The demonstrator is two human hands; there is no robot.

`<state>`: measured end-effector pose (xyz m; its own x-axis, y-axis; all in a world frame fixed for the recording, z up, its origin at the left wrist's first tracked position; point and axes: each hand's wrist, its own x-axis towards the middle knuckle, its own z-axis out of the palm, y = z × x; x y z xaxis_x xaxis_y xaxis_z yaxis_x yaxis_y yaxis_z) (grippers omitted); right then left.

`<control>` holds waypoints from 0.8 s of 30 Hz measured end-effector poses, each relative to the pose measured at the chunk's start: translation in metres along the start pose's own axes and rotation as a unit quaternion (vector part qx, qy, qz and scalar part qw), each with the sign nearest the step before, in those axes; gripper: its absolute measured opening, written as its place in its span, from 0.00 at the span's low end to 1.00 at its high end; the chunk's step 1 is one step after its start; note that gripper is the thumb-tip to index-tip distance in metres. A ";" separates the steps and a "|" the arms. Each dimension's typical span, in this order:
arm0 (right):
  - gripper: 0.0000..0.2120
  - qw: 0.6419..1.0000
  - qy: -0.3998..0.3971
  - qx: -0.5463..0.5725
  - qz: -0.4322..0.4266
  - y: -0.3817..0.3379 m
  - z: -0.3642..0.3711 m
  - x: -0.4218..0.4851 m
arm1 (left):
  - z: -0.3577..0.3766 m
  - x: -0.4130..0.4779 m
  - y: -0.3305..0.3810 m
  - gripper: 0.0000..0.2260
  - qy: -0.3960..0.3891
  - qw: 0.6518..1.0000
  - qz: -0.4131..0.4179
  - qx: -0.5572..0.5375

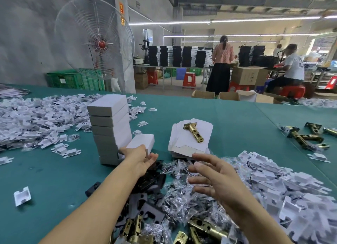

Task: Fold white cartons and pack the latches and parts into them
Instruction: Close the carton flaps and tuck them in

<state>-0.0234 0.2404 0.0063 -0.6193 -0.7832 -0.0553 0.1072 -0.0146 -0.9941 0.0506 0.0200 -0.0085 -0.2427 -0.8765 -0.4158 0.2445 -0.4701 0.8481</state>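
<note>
Presently the left hand (138, 158) is gripping a folded white carton (141, 142) just beside the tall carton stack (109, 127) — one nudge risks toppling it — while the right hand (215, 181) is hovering, fingers spread, empty.

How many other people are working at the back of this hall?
2 for certain: a standing person facing the stacked black boxes, and a seated person on a red stool at right. A third may be half hidden behind the seated one.
</note>
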 end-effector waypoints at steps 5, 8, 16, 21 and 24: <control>0.08 1.000 -0.013 -0.010 0.002 -0.002 -0.001 -0.001 | -0.010 -0.011 0.000 0.35 0.020 0.999 0.031 0.004; 0.08 1.000 -0.014 -0.015 0.000 -0.003 -0.002 -0.001 | -0.017 -0.021 -0.009 0.38 0.027 0.987 0.108 0.120; 0.06 0.998 -0.017 -0.066 0.007 -0.002 -0.005 0.000 | -0.004 0.002 0.005 0.17 -0.017 0.601 0.394 0.695; 0.05 0.984 -0.022 -0.176 0.010 0.005 -0.007 0.000 | -0.019 0.034 -0.007 0.22 -0.037 0.436 0.363 0.822; 0.04 0.973 -0.023 -0.228 0.002 0.009 -0.007 0.001 | -0.018 0.038 -0.009 0.23 -0.026 0.439 0.370 0.818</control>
<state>-0.0287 0.2434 -0.0032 -0.5825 -0.8101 -0.0659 -0.2533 0.2579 -0.9324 0.0562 -0.0112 -0.0378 -0.6974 -0.7021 0.1442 -0.7167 0.6836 -0.1377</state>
